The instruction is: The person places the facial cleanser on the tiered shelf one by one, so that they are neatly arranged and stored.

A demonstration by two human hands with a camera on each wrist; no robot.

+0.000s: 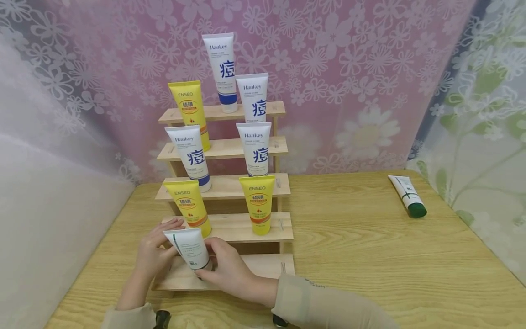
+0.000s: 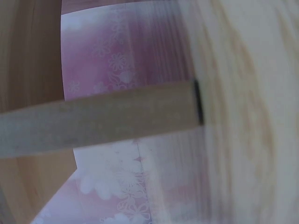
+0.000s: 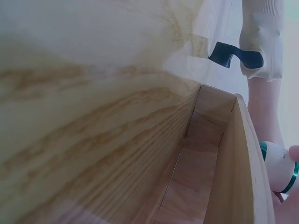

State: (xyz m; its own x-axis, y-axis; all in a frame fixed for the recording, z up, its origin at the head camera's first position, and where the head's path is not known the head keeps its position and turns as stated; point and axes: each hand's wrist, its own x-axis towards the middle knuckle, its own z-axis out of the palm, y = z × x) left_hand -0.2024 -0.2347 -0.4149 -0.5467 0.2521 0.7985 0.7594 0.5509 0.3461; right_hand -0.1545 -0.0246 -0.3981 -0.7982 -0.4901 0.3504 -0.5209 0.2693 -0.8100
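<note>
A white tube with green print (image 1: pixel 190 249) stands slightly tilted over the lowest shelf of a wooden tiered rack (image 1: pixel 263 265). Its lower end is gripped by my right hand (image 1: pixel 232 269), the thumb in front and fingers on the right side. At the tube's left edge is my left hand (image 1: pixel 154 249), loosely bent, with fingertips showing above the tube's top and partly hidden behind it. In the right wrist view, the tube (image 3: pixel 279 165) shows a green band, past a wooden shelf edge (image 3: pixel 254 172). The left wrist view has only wooden rack parts (image 2: pixel 140 109) and curtain.
Higher steps carry yellow tubes (image 1: pixel 186 205) (image 1: pixel 258 205) and white-and-blue tubes (image 1: pixel 189 155) (image 1: pixel 254 148), one at the top (image 1: pixel 222 73). Another white tube with a green cap (image 1: pixel 407 195) lies on the wooden table (image 1: pixel 361 256) at right. A floral curtain (image 1: pixel 328 82) hangs behind.
</note>
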